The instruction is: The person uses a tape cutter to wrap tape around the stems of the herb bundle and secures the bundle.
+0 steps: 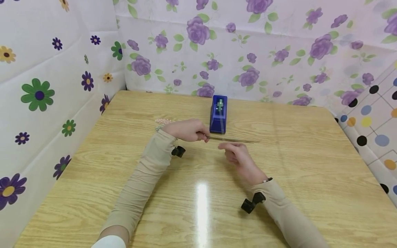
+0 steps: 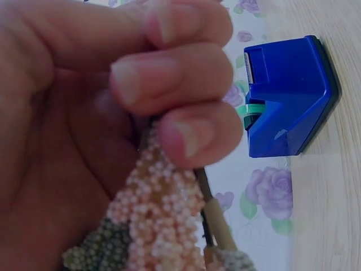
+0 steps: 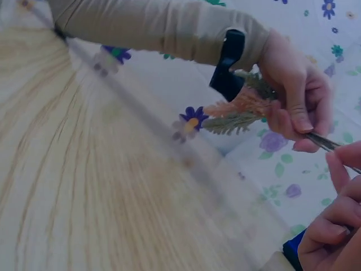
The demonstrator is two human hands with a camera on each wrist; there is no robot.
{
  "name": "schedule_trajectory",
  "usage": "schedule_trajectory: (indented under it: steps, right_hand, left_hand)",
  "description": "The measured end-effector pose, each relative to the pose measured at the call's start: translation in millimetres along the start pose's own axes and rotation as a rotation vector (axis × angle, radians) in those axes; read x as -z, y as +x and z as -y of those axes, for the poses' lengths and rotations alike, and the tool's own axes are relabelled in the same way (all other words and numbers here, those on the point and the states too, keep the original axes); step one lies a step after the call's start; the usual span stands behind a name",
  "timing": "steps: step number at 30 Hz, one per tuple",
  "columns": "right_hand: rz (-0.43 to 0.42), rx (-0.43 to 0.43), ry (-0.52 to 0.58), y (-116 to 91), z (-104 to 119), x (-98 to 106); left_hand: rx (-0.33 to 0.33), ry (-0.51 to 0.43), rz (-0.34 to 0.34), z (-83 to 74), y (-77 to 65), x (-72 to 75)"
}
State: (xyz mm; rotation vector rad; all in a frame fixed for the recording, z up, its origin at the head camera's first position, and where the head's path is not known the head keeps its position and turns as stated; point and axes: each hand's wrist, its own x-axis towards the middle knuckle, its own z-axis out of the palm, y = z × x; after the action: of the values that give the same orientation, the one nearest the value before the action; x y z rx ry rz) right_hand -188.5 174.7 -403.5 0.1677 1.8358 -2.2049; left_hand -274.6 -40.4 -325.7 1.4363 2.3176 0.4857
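A flowered cloth [image 1: 198, 51] hangs behind the wood-grain table [image 1: 102, 165], where a blue tape dispenser [image 1: 218, 124] holds a green-centred roll [image 1: 220, 105]. Front-left of the dispenser, the left hand [image 1: 190, 130] grips a pink-and-green bunch [image 3: 241, 106] by its stems [image 1: 232, 140]; front-right, the right hand [image 1: 238, 156] extends its index finger [image 1: 226, 145], pinching anything or not, I cannot tell. Steadying the stems seems the step in hand, the next move calling for a firm left grip.
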Motion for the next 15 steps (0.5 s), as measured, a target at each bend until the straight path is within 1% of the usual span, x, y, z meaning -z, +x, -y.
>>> schedule_trajectory:
  steps: [1,3,5,7,10,15]
  right_hand:
    - [0.043,-0.003,0.026,0.0,0.7,1.6]
    - [0.126,-0.015,0.039,0.4,2.0,4.8]
    - [0.189,-0.033,0.023,1.5,3.1,7.7]
    - [0.226,-0.055,-0.004,2.2,4.6,8.9]
    - [0.223,-0.083,-0.022,3.0,6.3,9.1]
    - [0.152,-0.091,0.001,4.7,6.4,7.5]
  left_hand:
    - [0.004,-0.002,0.000,0.5,0.2,-0.4]
    - [0.014,-0.005,0.000,1.2,0.6,-1.0]
    - [0.025,-0.010,0.004,1.8,1.2,-1.4]
    - [0.030,-0.004,0.006,2.4,1.7,-1.8]
    - [0.036,0.002,0.008,2.8,2.0,-1.9]
    - [0.043,0.007,0.006,3.1,2.0,-2.2]
